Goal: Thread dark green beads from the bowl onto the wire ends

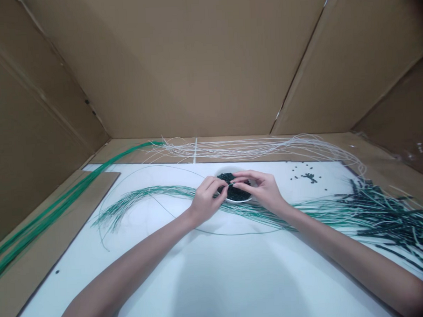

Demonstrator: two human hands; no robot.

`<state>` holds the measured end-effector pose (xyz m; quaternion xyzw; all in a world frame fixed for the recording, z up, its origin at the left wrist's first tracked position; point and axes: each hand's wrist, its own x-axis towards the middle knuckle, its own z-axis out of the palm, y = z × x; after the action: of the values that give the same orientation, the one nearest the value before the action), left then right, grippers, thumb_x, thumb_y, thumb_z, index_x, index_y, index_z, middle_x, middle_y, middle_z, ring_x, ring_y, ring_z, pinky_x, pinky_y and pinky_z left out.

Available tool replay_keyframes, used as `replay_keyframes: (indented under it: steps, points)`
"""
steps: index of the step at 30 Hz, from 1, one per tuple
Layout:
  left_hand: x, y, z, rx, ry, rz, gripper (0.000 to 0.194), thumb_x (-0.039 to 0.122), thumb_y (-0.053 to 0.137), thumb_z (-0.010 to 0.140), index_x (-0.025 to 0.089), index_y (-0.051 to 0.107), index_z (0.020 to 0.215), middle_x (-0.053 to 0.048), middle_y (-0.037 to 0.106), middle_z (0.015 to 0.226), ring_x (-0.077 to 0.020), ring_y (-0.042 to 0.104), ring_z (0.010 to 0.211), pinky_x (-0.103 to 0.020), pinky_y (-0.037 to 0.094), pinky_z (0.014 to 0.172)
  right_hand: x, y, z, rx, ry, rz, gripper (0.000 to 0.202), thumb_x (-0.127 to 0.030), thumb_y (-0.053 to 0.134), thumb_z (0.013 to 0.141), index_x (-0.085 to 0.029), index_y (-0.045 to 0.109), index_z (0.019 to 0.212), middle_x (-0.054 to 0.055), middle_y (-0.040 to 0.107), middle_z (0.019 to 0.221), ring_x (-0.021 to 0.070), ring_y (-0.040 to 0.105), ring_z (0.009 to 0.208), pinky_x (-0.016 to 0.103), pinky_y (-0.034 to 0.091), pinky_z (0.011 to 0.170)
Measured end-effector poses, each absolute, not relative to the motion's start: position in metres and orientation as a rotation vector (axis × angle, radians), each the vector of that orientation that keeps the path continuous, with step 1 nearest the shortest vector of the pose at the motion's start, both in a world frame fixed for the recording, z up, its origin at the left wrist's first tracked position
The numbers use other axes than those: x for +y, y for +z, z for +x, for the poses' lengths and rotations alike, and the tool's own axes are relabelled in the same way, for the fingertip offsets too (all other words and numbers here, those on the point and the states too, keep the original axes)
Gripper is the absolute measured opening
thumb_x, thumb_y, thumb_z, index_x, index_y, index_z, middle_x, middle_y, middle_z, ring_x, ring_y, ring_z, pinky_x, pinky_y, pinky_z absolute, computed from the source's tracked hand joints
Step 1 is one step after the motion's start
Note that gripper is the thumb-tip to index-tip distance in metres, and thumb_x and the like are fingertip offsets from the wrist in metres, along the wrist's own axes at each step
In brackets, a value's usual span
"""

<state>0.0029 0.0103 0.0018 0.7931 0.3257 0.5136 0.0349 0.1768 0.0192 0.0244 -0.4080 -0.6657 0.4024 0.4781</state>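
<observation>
On a clock centred on the round white bowl (pixel 240 202), with twelve at the far brown cardboard wall (pixel 200 65), the work looks partly done. At three to four o'clock, tangled dark, bead-covered strand ends (pixel 396 220) appear to be the finished share. They belong to a green, wire-like bundle (pixel 118 204) running under the forearms to nine o'clock, where it is bare.

One thin green strand (pixel 250 233) loops across the white worktop (pixel 234 279) and reaches the left hand (pixel 208 199), just at the bowl's nine o'clock edge. That grip has thumb and forefinger pressed together, seemingly pinching this strand. The right hand (pixel 264 189), at three o'clock, bends thumb and fingers toward the same spot; whether its grip closes on anything, I cannot tell.

Much seems left: small dark beads (pixel 239 194) stock the bowl, others (pixel 309 176) lie spilled at two o'clock, and bare white strands (pixel 232 148) at twelve and a thick green bundle (pixel 103 168) at ten look unbeaded.
</observation>
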Motion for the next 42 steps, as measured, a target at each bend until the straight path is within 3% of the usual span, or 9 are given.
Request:
replay_keyframes:
  steps: [26,42]
  points:
    - [0.0085,0.0016,0.0021,1.029,1.539,2.383,0.007,0.013,0.048,0.08,0.016,0.053,0.084,-0.004,0.055,0.077,-0.0115,0.053,0.072,-0.022,0.045,0.063,0.0191,0.0238,0.1775,-1.681,0.919,-0.979,0.027,-0.033,0.067,0.066,-0.017,0.066,0.088,0.006,0.069,0.084,0.0191,0.065,0.076,0.034,0.052,0.077]
    - [0.0095,0.0018,0.0028,1.018,1.563,2.393,0.008,0.012,0.05,0.08,0.016,0.054,0.085,-0.004,0.055,0.077,-0.0113,0.053,0.073,-0.022,0.046,0.065,0.0147,0.0265,0.1745,-1.975,0.507,-1.011,0.015,-0.03,0.058,0.075,-0.021,0.067,0.083,0.003,0.068,0.079,0.0151,0.06,0.066,0.027,0.049,0.063]
